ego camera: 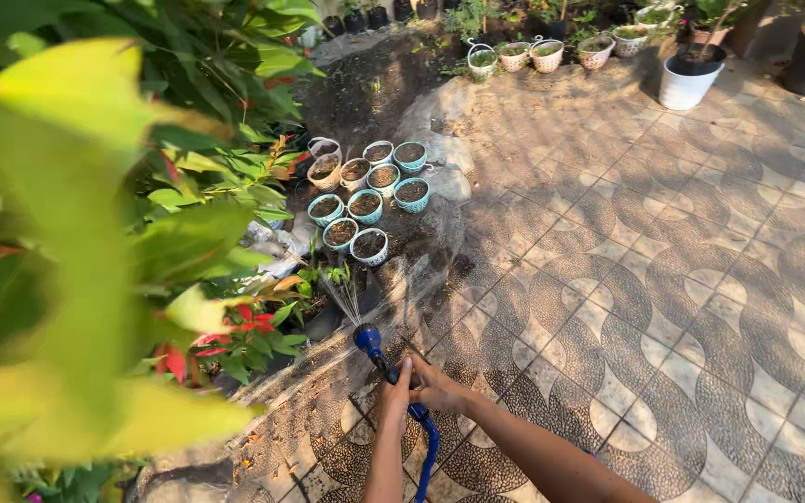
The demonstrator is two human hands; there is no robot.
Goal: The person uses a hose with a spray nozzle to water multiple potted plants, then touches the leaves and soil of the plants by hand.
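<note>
A blue hose nozzle (pixel 368 339) is gripped by both hands low in the head view, with its long axis running from the lower right, where the blue hose (pixel 429 447) drops out of frame, up and to the left toward the spray head. The left hand (pixel 396 393) is wrapped around the handle just behind the spray head, fingers curled closed about it, and is the nearer of the 2 to the outlet. The right hand (pixel 437 386) is laid against the same handle from the right side, touching the left hand; its fingers are closed on the grip, though how firmly cannot be told. A fan of water (pixel 351 296) is thrown from the nozzle up and slightly left, along the same axis. In line with that axis, beyond a low leafy plant (pixel 323 279), a cluster of 10 or so small soil-filled pots (pixel 370 247) is seen standing together at the edge of the patterned paving (pixel 663 279), well apart from the hands. The nearest pots are met first along the spray line; the farther ones lie up and to the right of it. Large blurred green leaves (pixel 67 242) fill the left side of the view.
</note>
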